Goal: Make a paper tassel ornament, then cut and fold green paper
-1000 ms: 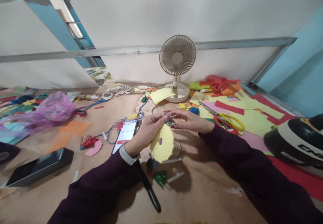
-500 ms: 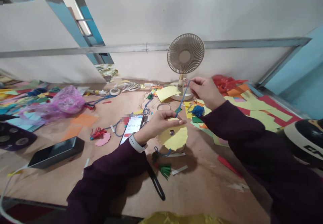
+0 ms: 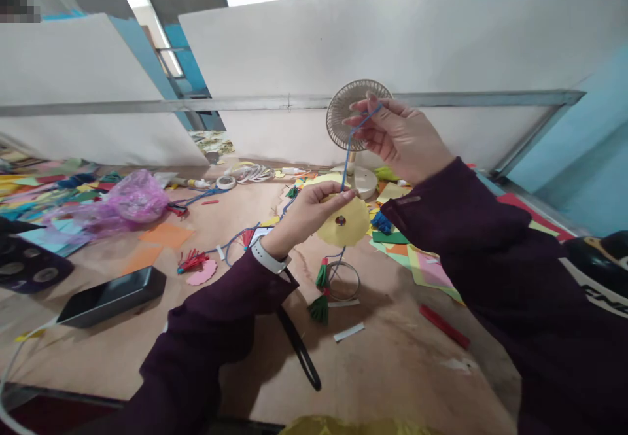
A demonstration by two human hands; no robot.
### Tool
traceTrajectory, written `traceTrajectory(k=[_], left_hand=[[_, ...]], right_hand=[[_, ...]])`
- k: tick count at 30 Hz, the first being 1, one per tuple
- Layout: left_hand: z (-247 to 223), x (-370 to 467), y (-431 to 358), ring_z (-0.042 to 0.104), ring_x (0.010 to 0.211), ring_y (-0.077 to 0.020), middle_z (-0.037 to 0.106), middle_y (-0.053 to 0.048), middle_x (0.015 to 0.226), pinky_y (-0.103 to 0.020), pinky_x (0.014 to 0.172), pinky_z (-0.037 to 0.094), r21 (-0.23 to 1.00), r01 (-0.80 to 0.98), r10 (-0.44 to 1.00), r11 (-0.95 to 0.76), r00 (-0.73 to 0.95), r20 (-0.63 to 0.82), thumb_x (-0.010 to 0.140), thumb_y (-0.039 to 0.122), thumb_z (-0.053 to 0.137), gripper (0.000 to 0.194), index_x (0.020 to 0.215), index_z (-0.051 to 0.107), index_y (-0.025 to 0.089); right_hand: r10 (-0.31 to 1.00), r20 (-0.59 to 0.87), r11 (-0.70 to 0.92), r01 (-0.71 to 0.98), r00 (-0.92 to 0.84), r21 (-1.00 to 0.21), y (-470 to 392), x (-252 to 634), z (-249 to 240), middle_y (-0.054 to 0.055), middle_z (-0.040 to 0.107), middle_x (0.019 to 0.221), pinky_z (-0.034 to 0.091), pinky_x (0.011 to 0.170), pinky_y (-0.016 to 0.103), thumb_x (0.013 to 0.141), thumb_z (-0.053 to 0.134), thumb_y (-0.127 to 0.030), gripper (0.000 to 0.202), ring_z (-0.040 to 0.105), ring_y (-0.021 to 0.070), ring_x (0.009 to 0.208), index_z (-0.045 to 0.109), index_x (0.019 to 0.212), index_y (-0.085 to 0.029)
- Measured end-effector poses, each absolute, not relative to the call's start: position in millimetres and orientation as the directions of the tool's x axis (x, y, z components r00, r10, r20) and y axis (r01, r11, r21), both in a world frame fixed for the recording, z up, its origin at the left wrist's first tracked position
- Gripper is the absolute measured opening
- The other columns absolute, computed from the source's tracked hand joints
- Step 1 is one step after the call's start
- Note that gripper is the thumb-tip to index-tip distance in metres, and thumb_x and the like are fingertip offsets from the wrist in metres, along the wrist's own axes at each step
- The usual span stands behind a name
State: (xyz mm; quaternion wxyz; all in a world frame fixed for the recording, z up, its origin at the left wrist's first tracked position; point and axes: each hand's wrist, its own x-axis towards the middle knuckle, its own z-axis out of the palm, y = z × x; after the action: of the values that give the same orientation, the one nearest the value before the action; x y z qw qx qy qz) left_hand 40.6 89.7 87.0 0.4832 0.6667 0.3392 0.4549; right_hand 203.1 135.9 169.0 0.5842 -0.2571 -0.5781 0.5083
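Between thumb and fingers my left hand [image 3: 311,211] pinches the top edge of a yellow scalloped paper disc [image 3: 349,229], which has a small hole in its middle. A blue cord [image 3: 346,163] rises from that pinch to my right hand [image 3: 397,134], raised in front of the fan, its thumb and index finger closed on the cord. Below the disc the cord continues down to green paper tassels [image 3: 320,309] with red tops. A thin metal ring [image 3: 344,280] is beside the tassels, near the tabletop.
A small fan [image 3: 338,118] stands at the back. Left are a black box [image 3: 112,296], a pink plastic bag [image 3: 137,196] and red tassels [image 3: 192,261]. Coloured paper [image 3: 434,271] and a red strip [image 3: 444,326] lie right. A phone is partly hidden behind my left hand.
My right hand has risen with the cord. My left hand has lifted the yellow disc, the tassels have shifted with the cord, and the ring beneath now shows.
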Motion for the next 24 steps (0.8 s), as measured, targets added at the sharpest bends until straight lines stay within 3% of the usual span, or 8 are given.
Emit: traceTrajectory(k=[7,12,17,24], left_hand=[[120.0,42.6,84.7,0.056,0.058,-0.0081,0.063,0.001,0.072,-0.017,0.051,0.041,0.939,-0.093,0.87,-0.332,0.353,0.343,0.083,0.037,0.067,0.02,0.087,0.068,0.017],[138.0,44.9,77.4,0.059,0.058,-0.0095,0.064,0.0,0.071,-0.018,0.051,0.043,0.928,-0.155,0.849,-0.34,0.375,0.373,0.083,0.038,0.068,0.021,0.085,0.069,0.017],[124.9,47.9,76.1,0.061,0.059,-0.0101,0.067,-0.001,0.074,-0.02,0.054,0.046,0.962,-0.205,0.848,-0.179,0.464,0.257,0.081,0.037,0.07,0.02,0.085,0.07,0.017],[82.6,52.1,71.2,0.064,0.068,-0.0131,0.071,-0.005,0.083,-0.023,0.062,0.046,0.985,-0.172,0.844,0.009,0.53,0.085,0.077,0.039,0.073,0.027,0.088,0.073,0.015]], right_hand=[[0.788,0.571,0.471,-0.371,-0.231,-0.8,133.5,202.0,200.4,0.001,0.072,0.082,0.049,0.066,0.017,0.095,0.051,-0.033,0.022,0.064,0.006,0.069,0.062,0.087,-0.016],[0.751,0.602,0.49,-0.382,-0.272,-0.784,131.6,200.6,222.0,0.002,0.073,0.088,0.051,0.075,0.019,0.096,0.05,-0.031,0.02,0.067,0.0096,0.084,0.062,0.09,-0.016],[0.826,0.503,0.386,-0.396,-0.254,-0.833,138.3,196.1,216.8,0.001,0.072,0.086,0.05,0.086,0.021,0.093,0.055,-0.032,0.019,0.067,0.0084,0.085,0.062,0.089,-0.015],[0.941,0.303,0.23,-0.372,-0.149,-0.899,177.4,206.9,194.3,-0.001,0.073,0.079,0.054,0.08,0.022,0.093,0.054,-0.027,0.017,0.067,0.0091,0.085,0.062,0.081,-0.018]])
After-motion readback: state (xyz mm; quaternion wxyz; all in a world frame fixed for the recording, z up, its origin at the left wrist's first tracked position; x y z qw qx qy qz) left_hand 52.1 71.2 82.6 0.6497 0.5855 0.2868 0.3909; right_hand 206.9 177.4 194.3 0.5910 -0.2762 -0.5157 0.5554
